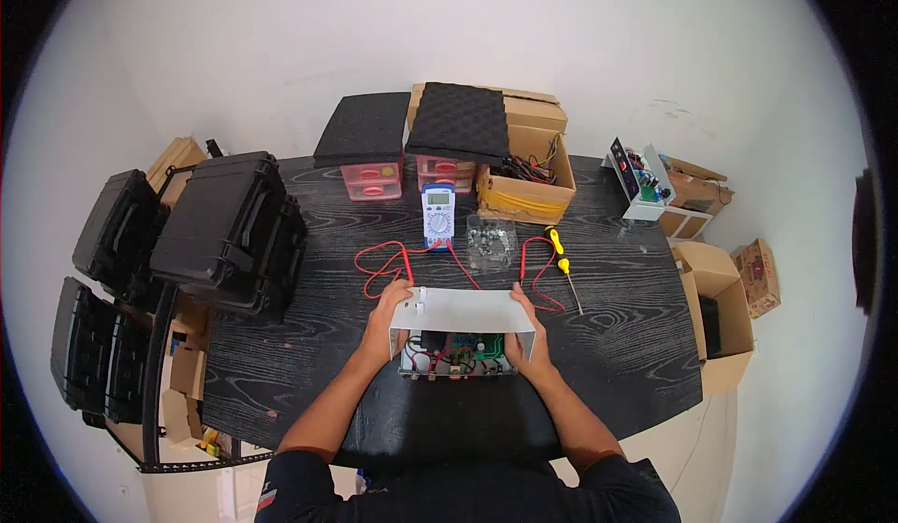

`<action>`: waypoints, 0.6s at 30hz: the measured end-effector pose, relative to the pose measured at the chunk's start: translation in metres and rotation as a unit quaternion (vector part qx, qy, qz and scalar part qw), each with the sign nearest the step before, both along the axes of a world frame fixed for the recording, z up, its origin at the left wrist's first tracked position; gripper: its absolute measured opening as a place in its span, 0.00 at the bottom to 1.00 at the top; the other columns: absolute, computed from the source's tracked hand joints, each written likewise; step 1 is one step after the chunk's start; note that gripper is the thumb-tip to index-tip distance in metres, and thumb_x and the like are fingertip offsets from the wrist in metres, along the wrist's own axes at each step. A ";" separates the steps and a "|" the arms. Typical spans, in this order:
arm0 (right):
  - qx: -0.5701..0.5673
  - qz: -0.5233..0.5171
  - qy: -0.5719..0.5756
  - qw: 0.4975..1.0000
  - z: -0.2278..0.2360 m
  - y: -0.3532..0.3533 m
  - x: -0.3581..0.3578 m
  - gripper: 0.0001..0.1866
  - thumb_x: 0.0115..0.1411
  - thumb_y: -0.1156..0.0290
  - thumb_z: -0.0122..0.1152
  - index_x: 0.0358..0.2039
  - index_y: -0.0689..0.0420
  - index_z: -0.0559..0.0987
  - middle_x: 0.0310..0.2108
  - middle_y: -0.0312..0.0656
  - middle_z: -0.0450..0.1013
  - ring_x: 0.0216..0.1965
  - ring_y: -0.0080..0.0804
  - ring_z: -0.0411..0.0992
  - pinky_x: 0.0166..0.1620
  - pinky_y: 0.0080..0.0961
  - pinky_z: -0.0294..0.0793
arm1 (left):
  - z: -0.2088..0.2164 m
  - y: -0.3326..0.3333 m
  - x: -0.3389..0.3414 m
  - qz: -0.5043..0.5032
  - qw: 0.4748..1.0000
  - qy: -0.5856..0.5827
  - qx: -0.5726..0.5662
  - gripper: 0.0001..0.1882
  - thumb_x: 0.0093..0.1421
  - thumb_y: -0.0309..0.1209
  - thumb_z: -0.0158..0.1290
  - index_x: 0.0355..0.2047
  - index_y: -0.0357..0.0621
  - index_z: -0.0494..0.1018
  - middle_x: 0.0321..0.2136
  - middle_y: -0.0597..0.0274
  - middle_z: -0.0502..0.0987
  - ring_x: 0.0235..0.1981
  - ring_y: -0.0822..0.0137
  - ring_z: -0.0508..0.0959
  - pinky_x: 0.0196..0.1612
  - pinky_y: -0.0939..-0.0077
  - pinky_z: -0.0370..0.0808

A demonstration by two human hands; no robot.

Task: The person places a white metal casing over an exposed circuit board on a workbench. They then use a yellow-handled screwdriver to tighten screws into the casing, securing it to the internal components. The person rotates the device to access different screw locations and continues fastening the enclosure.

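Observation:
A white sheet-metal cover, bent down at both ends, is held between my two hands. My left hand grips its left end, and my right hand is closed round the right end. Below and nearer to me sits an open electronics enclosure with a green circuit board and red and black wires inside. The cover hangs over the far part of that enclosure and hides some of the board. Whether the two touch, I cannot tell.
Beyond the cover lie a blue-and-white multimeter with red test leads, a clear tray of small parts and a yellow-and-black screwdriver. A cardboard box, pink drawers, black cases and another opened device stand around.

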State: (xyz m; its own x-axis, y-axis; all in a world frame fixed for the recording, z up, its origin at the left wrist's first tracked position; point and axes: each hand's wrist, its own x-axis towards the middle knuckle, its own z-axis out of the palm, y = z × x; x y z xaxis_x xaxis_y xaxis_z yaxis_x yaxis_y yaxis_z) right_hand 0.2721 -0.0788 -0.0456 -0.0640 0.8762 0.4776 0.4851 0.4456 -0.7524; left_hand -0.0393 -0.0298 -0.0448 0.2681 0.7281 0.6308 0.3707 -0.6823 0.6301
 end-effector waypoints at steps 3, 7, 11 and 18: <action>0.007 0.006 0.006 1.000 -0.005 0.002 0.001 0.31 0.65 0.84 0.54 0.69 0.60 0.64 0.72 0.72 0.59 0.69 0.63 0.67 0.67 0.41 0.71 | 0.002 -0.003 -0.001 0.002 0.999 0.023 -0.029 0.32 0.56 0.14 0.57 0.61 0.45 0.66 0.64 0.39 0.71 0.60 0.35 0.78 0.60 0.55 0.78; 0.007 0.020 0.011 1.000 -0.008 0.004 0.003 0.29 0.65 0.81 0.55 0.67 0.61 0.65 0.71 0.74 0.60 0.69 0.68 0.66 0.68 0.43 0.69 | 0.002 -0.003 -0.009 -0.003 0.997 0.058 -0.045 0.34 0.55 0.15 0.60 0.62 0.46 0.65 0.67 0.39 0.69 0.64 0.36 0.74 0.63 0.56 0.77; 0.007 0.018 0.017 1.000 -0.010 0.004 0.004 0.29 0.64 0.79 0.56 0.66 0.61 0.66 0.68 0.72 0.64 0.67 0.67 0.70 0.67 0.43 0.70 | 0.005 -0.005 -0.015 -0.039 0.993 0.051 -0.100 0.34 0.55 0.22 0.66 0.61 0.44 0.67 0.66 0.37 0.70 0.66 0.37 0.73 0.67 0.55 0.71; 0.051 0.001 -0.028 0.998 -0.008 0.004 0.003 0.30 0.61 0.76 0.65 0.63 0.59 0.67 0.65 0.63 0.64 0.63 0.57 0.71 0.65 0.40 0.72 | 0.009 -0.008 -0.017 -0.067 0.986 0.060 -0.140 0.40 0.52 0.23 0.68 0.64 0.47 0.62 0.67 0.43 0.67 0.67 0.42 0.72 0.67 0.58 0.71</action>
